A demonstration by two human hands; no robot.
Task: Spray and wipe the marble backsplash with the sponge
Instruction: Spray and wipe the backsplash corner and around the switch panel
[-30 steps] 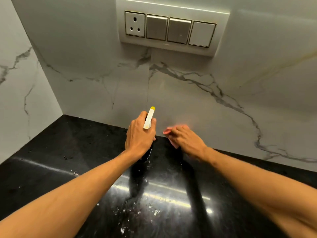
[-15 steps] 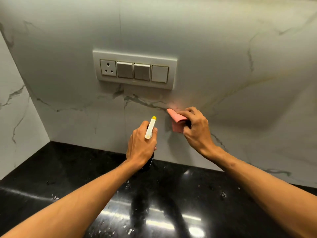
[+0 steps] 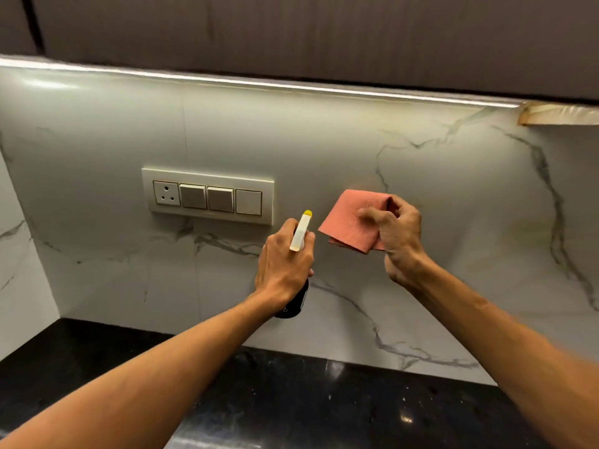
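At the centre of the frame, the left hand [image 3: 285, 259] grips a spray bottle [image 3: 299, 233], fingers wrapped round its dark body, its white nozzle with a yellow tip pointing up toward the marble backsplash [image 3: 421, 150]. Just right of it, the right hand [image 3: 400, 236] pinches a thin, folded pink sponge [image 3: 348, 222] by its right edge, holding it up against the wall; whether it touches the marble cannot be told. At centre left, a switch panel [image 3: 207, 196] with one socket sits on the backsplash. Along the bottom runs the glossy black desk [image 3: 324, 400]; dark cabinets [image 3: 291, 34] fill the top.
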